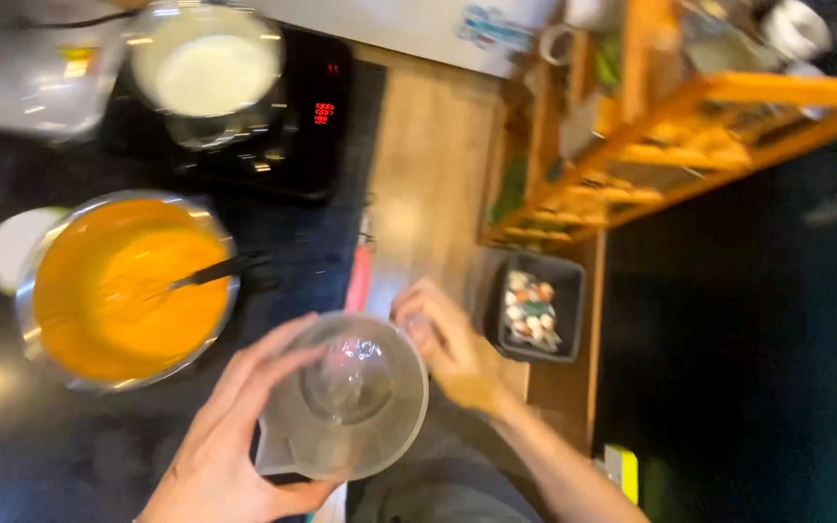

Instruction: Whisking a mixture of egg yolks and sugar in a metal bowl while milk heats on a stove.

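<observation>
Low in the middle of the blurred head view, both hands close around a clear plastic jug, seen from above. The left hand curls its fingers along the jug's rim at about nine o'clock, the thumb under the near edge at seven o'clock; the right hand presses against the rim at two o'clock, fingers bent. From the jug, at ten o'clock, stands a steel bowl of orange batter with a dark-handled whisk leaning in it. At twelve o'clock, farther off, a pot of pale liquid sits on a black hob with a red lit display. At three o'clock, just beside the right hand, lies a dark square tray of small mottled pieces. At one o'clock rises an orange wooden rack; a white package with blue print lies at the top edge.
</observation>
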